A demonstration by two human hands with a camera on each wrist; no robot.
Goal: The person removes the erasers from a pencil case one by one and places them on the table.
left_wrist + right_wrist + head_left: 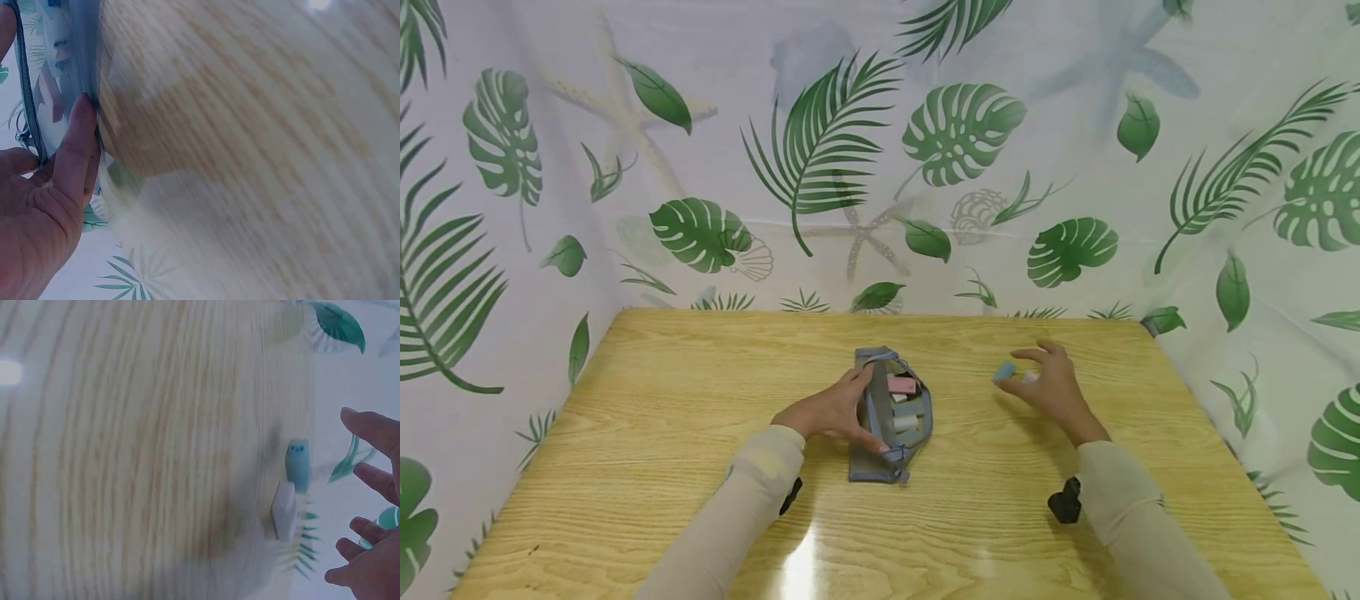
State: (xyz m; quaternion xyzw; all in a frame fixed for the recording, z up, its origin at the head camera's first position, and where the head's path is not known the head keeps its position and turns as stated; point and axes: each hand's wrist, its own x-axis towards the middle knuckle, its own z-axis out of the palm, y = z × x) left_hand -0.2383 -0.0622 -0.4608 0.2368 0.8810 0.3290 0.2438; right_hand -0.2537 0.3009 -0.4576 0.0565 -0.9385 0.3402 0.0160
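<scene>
My left hand holds a grey-blue zip pouch at the table's middle, its fingers and thumb spread along the mouth. The pouch's mouth gapes to the right. Inside lie a pink block and several white and light-blue small pieces. To the right, my right hand hovers with fingers spread around a small light-blue block that has a little printed face. A white, many-sided piece lies close beside that block. In the right wrist view the fingers stand apart from both pieces.
The wooden table runs back to a white cloth printed with green leaves, which also hangs at both sides. A black wrist device sits below the right sleeve.
</scene>
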